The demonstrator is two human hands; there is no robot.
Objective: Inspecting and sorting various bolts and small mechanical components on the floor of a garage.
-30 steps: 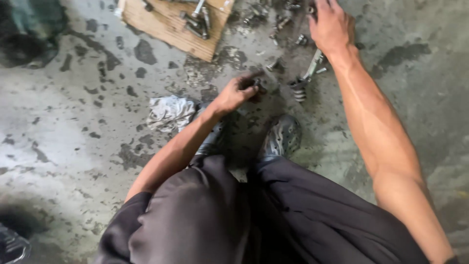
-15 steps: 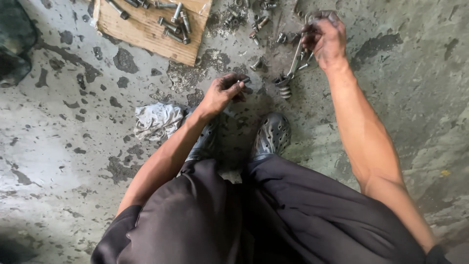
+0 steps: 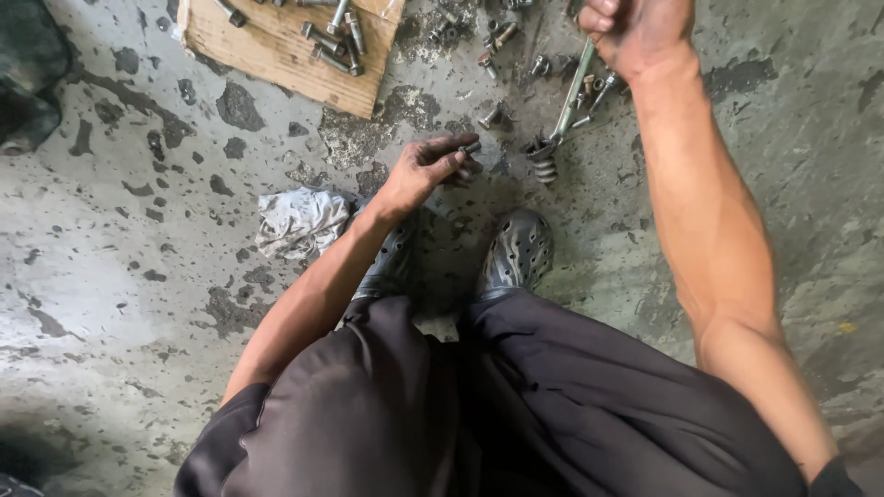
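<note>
Only 1 view is showing this moment, so no part of the scene is being shared with another view. The camera is sitting on the person's head and is looking almost straight down. The dark trousers (image 3: 516, 405) and grey perforated shoes (image 3: 516, 253) are filling the lower, nearest part. The stained concrete floor (image 3: 120, 276) is lying farther away. The left hand (image 3: 425, 170) is appearing near the centre, and the right hand (image 3: 637, 32) is being cut by the top edge, beside the wooden board (image 3: 276, 51).
</note>
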